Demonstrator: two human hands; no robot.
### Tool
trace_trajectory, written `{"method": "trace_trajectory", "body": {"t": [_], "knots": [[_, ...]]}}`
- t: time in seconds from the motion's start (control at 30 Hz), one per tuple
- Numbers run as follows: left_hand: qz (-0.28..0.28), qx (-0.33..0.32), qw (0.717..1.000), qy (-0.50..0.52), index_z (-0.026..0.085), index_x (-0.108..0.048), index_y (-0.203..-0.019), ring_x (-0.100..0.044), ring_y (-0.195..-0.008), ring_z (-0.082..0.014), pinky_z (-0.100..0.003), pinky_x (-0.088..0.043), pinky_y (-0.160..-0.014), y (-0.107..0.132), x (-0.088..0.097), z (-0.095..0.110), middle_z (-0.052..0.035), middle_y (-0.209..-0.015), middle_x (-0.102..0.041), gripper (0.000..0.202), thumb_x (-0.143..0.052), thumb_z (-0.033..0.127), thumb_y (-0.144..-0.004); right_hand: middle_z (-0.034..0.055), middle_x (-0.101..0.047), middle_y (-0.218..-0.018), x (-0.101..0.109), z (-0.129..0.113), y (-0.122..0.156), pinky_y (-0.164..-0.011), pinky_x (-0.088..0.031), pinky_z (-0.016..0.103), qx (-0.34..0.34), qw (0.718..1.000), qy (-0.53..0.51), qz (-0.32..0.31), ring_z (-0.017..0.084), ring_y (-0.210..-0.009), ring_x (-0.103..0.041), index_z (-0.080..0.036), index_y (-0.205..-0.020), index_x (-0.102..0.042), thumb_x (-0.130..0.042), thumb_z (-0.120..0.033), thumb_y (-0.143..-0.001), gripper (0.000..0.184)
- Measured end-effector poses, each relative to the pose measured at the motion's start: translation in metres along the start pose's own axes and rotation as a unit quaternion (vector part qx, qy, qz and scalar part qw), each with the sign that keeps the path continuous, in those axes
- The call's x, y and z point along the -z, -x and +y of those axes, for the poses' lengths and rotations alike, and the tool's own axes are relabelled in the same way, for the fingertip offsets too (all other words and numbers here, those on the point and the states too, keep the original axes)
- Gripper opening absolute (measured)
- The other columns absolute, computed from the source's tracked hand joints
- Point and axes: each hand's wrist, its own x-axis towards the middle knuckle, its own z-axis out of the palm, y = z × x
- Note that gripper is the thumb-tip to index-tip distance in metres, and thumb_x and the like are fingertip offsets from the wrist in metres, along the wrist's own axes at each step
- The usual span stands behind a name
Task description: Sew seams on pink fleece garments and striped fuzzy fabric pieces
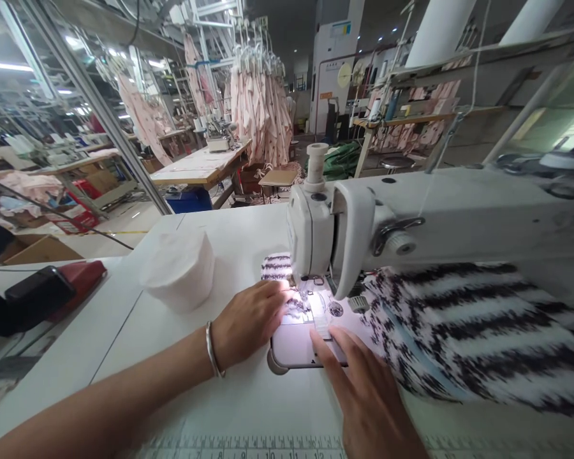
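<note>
A white sewing machine [440, 217] stands before me, its lamp lighting the needle area. My left hand [256, 315], with a silver bangle at the wrist, is closed at the needle, fingers bunched on a small piece of black-and-white striped fabric [294, 305]. Part of that fabric shows behind the needle; the fingertips are partly lost in the glare. My right hand [366, 389] lies open, fingers stretched out on the metal needle plate [291, 347]. Right of it, a large fluffy striped fabric [488, 338] with a pale blue strip is heaped under the machine arm.
A thick white stack of cloth [179, 268] sits on the white table [138, 357] at the left. A printed ruler [268, 446] runs along the front edge. Beyond are pink garments on hangers [261, 115], another sewing table [205, 162], and large thread cones [437, 32] above right.
</note>
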Motion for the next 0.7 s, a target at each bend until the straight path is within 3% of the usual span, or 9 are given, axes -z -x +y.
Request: {"method": "trace_trajectory", "body": {"t": [0.23,0.43,0.57,0.7], "knots": [[-0.062,0.06,0.992,-0.092,0.016,-0.051,-0.088,-0.057,-0.082,-0.0207,-0.036,-0.054,-0.071,-0.007,-0.002,0.012,-0.0073,-0.091,-0.057,0.007,-0.045,0.011,-0.089,0.0102,-0.043,-0.132,-0.001,0.01,0.009,-0.097,-0.043,0.039,0.017,1.0,-0.005,0.001,0.024,-0.125,-0.039,-0.021,-0.132,-0.045,-0.03,0.007,-0.075,0.065],[-0.082,0.087,0.986,-0.117,0.009,-0.057,-0.091,-0.056,-0.081,-0.024,-0.039,-0.053,-0.072,-0.02,-0.009,0.02,-0.012,-0.089,-0.059,0.013,-0.046,0.007,-0.085,0.0117,-0.048,-0.127,-0.006,0.007,0.007,-0.095,-0.044,0.041,0.028,1.0,0.006,0.013,0.025,-0.121,-0.042,-0.019,-0.127,-0.049,-0.03,0.007,-0.075,0.062],[-0.076,0.108,0.984,-0.117,0.008,-0.062,-0.083,-0.056,-0.087,-0.027,-0.041,-0.051,-0.075,-0.029,-0.008,0.011,-0.0145,-0.09,-0.06,0.022,-0.041,0.006,-0.087,0.0138,-0.051,-0.12,-0.006,0.001,0.002,-0.092,-0.043,0.046,0.002,0.998,-0.014,0.061,0.028,-0.116,-0.045,-0.016,-0.116,-0.055,-0.026,0.006,-0.08,0.051],[-0.064,0.152,0.984,-0.068,0.013,-0.065,-0.086,-0.059,-0.086,-0.0224,-0.033,-0.05,-0.07,0.005,0.011,0.026,-0.0106,-0.093,-0.062,0.021,-0.045,0.007,-0.086,0.0104,-0.056,-0.098,0.008,-0.016,0.004,-0.08,-0.048,0.042,0.003,0.996,-0.064,0.063,0.026,-0.095,-0.054,-0.017,-0.104,-0.055,-0.043,-0.019,-0.092,0.017]]}}
